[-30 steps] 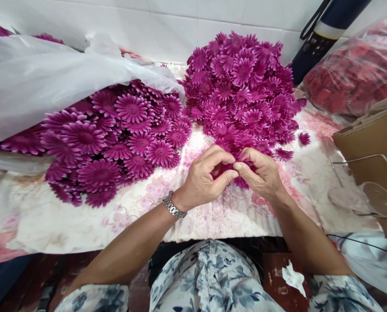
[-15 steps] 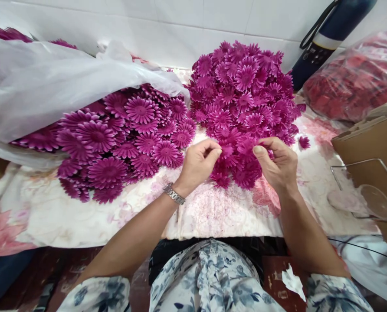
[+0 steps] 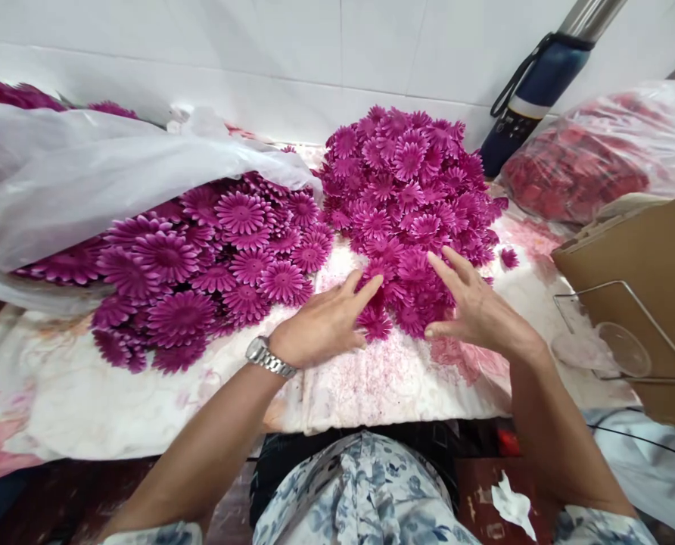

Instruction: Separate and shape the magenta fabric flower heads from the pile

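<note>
My left hand [image 3: 321, 324] lies flat with fingers stretched out, its fingertips touching the near edge of a heap of small magenta fabric flowers [image 3: 411, 189]. My right hand [image 3: 474, 306] is spread open too, resting against the heap's right near side. Neither hand holds anything. A silver watch [image 3: 268, 356] sits on my left wrist. Larger magenta flowers [image 3: 201, 265] spill from a clear plastic bag [image 3: 88, 174] at the left.
A flowered cloth [image 3: 371, 378] covers the table. A bag of red flowers [image 3: 581, 166] lies at the back right beside a dark blue flask [image 3: 533, 98]. A cardboard box [image 3: 644, 265], a wire frame and a clear cup [image 3: 621, 352] stand at the right.
Both hands were pinched together on a small flower, then drew apart. Now they are open and pressed flat against the near side of the small-flower heap.
</note>
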`<move>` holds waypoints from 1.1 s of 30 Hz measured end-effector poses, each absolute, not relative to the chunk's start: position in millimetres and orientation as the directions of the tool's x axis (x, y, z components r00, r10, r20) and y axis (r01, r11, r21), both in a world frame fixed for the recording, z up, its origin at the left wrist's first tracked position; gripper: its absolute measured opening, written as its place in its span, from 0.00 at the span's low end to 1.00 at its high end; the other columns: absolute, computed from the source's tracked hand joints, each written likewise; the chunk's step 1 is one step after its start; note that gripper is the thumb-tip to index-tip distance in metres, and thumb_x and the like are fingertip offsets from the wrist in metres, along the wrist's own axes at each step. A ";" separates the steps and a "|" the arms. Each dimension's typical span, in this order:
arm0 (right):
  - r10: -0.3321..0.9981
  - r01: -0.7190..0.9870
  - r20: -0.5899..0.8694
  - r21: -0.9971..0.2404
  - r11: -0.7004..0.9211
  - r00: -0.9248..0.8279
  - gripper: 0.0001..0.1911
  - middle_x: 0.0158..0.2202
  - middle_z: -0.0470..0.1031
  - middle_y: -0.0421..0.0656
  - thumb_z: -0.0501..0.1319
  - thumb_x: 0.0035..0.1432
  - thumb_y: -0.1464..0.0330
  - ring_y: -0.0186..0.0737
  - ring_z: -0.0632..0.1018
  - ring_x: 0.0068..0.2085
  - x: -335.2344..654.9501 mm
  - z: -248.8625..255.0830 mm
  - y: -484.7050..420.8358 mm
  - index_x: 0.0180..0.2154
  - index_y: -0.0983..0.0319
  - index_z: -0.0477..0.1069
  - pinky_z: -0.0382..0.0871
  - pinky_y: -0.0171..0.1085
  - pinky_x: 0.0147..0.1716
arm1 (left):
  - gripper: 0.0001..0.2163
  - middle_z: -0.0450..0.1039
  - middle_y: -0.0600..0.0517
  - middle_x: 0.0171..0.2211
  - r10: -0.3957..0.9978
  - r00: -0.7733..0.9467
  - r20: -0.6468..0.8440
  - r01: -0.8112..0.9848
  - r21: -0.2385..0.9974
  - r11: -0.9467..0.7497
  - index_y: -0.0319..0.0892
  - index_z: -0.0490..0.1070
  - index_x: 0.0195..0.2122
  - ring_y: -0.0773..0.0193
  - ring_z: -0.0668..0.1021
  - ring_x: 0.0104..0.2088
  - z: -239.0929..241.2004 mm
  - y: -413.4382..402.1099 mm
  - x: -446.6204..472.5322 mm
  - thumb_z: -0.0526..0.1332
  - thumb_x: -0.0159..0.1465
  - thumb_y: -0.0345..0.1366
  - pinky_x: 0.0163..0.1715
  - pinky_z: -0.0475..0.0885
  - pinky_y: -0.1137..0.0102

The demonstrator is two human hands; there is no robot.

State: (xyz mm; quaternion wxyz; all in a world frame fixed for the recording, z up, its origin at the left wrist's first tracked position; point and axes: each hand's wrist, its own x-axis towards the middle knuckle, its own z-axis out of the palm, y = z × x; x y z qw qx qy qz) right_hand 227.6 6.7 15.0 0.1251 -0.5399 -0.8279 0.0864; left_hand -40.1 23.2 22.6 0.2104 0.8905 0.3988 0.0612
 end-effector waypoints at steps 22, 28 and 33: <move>0.927 0.848 0.163 -0.376 0.375 -0.338 0.45 0.56 0.59 0.56 0.66 0.44 0.67 0.56 0.68 0.57 205.4 -10.3 60.6 0.62 0.60 0.48 0.69 0.52 0.50 | 0.10 0.71 0.44 0.33 0.821 0.546 0.165 0.576 0.638 -0.511 0.37 0.66 0.34 0.58 0.74 0.36 1.5 85.6 53.5 0.53 0.51 0.22 0.39 0.70 0.65; 0.857 0.796 0.458 -0.416 0.440 -0.234 0.28 0.47 0.70 0.50 0.57 0.49 0.75 0.48 0.73 0.50 205.6 -14.3 62.0 0.54 0.60 0.58 0.71 0.46 0.48 | 0.07 0.72 0.47 0.33 0.809 0.532 0.251 0.482 0.695 -0.533 0.39 0.65 0.30 0.62 0.74 0.34 12.3 86.4 62.7 0.52 0.52 0.23 0.36 0.70 0.68; 0.705 0.766 0.667 -0.315 0.561 -0.242 0.24 0.45 0.73 0.49 0.56 0.49 0.76 0.43 0.75 0.46 221.0 27.5 81.9 0.50 0.62 0.62 0.72 0.42 0.45 | 0.07 0.72 0.45 0.33 0.732 0.574 0.366 0.362 0.689 -0.628 0.37 0.66 0.31 0.61 0.73 0.33 57.4 108.8 74.6 0.54 0.52 0.24 0.37 0.70 0.65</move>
